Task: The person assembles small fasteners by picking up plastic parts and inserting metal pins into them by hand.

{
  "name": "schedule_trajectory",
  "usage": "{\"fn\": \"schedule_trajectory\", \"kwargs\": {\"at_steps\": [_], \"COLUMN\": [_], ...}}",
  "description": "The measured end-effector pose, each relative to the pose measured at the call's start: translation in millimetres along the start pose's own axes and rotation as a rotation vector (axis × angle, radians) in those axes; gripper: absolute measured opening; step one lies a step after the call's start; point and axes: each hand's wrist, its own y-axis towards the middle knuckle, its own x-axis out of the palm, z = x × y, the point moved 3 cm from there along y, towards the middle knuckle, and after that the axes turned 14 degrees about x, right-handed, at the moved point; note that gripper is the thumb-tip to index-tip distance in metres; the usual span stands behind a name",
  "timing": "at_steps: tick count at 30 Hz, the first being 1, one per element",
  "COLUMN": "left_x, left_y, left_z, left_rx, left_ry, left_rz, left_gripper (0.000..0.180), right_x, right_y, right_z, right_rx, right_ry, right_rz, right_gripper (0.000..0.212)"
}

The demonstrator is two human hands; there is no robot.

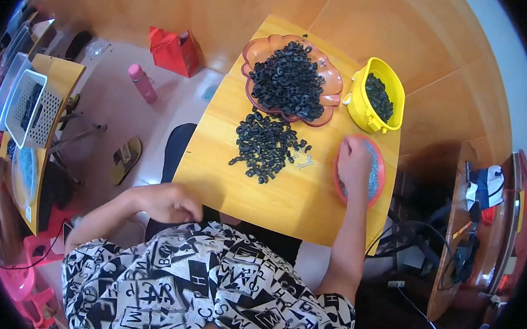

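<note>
Right hand (353,160) — set in the red dish (381,172) of small grey metal pieces (371,174), fingers curled down into them; whether anything is pinched cannot be told. Loose pile of black rings (267,145) — lain on the yellow table (286,193) at nine o'clock from this nearer hand, long axis running twelve to six. Left hand (167,202) — loosely closed off the table's near-left edge, well apart; the pile is found at two o'clock from it.

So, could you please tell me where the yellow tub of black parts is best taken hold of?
Probably by the lug on the near-left wall of the yellow tub, from the table's open middle. The tub stands upright, the pink scalloped tray crowds its left, and the right hand rests just in front.
</note>
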Motion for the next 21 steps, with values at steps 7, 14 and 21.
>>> {"fn": "schedule_trajectory", "kwargs": {"at_steps": [7, 14, 21], "left_x": [8.9, 6.4, -16.9], "left_y": [43.8, 20.6, 42.9], "left_z": [6.1, -7.3, -15.4], "left_rx": [0.117, 0.056, 0.146], "left_ry": [0.134, 0.138, 0.527], "left_rz": [0.448, 0.677, 0.814], "left_gripper": [0.013, 0.006, 0.007], "right_x": [57.0, 87.3, 87.4], "right_y": [72.2, 74.4, 82.5], "right_z": [23.9, 33.5, 37.2], "right_rx": [-0.152, -0.166, -0.129], "right_ry": [-0.265, -0.435, -0.438], "right_rz": [-0.140, -0.133, -0.120], "right_gripper": [0.024, 0.015, 0.013]}}
